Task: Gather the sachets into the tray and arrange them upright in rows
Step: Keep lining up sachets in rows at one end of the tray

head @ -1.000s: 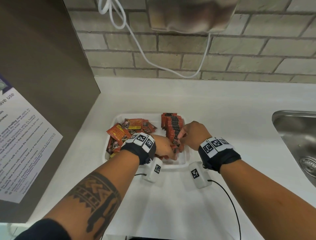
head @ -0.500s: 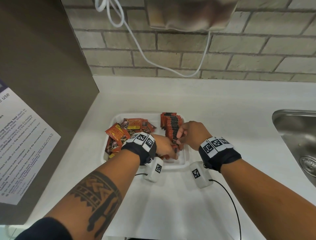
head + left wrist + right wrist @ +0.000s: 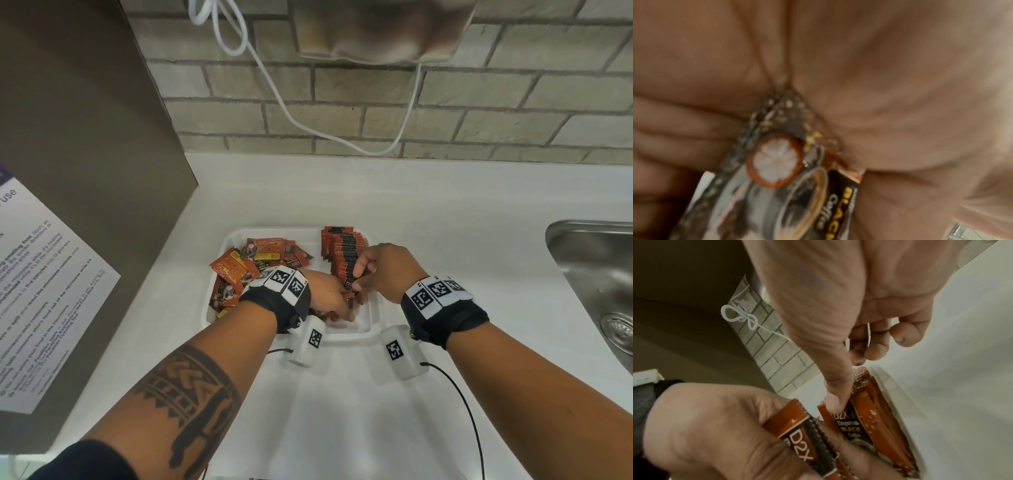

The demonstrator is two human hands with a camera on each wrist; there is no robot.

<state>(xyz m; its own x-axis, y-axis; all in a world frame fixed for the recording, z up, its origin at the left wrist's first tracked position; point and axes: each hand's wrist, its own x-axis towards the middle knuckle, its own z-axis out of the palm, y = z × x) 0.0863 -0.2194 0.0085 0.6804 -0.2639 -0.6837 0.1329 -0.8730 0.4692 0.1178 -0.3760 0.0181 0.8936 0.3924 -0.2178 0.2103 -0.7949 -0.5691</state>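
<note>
Feeding the upright row (image 3: 344, 255) along the tray's (image 3: 373, 310) right side: the left hand (image 3: 327, 298) has its grip closed on a sachet (image 3: 797, 433), while the right hand (image 3: 383, 270) thumb-pinches the row's nearest sachet. Next, I judge, the held sachet must slot in upright against the row; loose sachets (image 3: 253, 260) wait at the tray's left.

My right hand (image 3: 849, 293) thumb pressing the upright D2X sachet row (image 3: 865, 420) in the white tray (image 3: 906, 423), my left hand (image 3: 711, 433) gripping a D2X sachet (image 3: 797, 436)
</note>
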